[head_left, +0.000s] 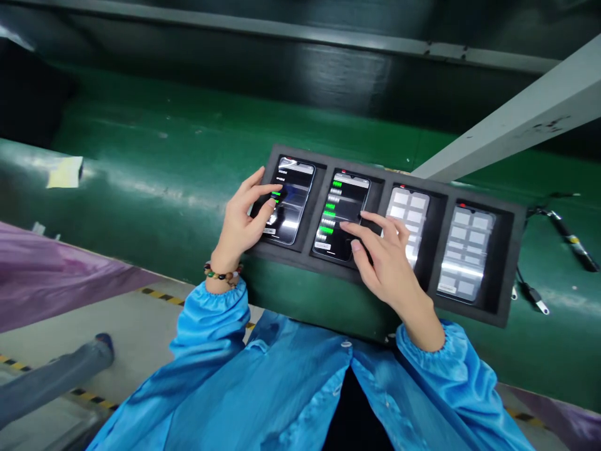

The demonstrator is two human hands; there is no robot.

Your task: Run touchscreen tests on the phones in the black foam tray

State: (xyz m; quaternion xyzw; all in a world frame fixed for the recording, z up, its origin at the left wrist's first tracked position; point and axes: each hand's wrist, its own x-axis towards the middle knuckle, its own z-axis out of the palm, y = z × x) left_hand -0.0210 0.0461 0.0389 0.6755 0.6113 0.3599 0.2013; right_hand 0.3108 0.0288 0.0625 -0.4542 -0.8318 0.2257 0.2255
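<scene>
A dark foam tray point(303, 246) holds several phones, one in each compartment. My left hand point(243, 216) is over the leftmost phone point(300, 200), fingers apart, with its index finger and thumb at the dark screen. Over the second phone point(352, 199), which shows green and white lines of text, my right hand point(382, 254) spreads its fingers, the index fingertip at the screen. That hand partly covers the third phone point(416, 216), whose screen shows pale blocks. A similar pale layout lights the rightmost phone point(469, 250). Neither hand grasps anything.
The tray lies on a green table point(188, 163). Black cables point(530, 291) lie right of it, near a slanted grey post point(516, 119). A yellowish paper point(66, 172) is at the left. A person's leg point(61, 376) shows at lower left.
</scene>
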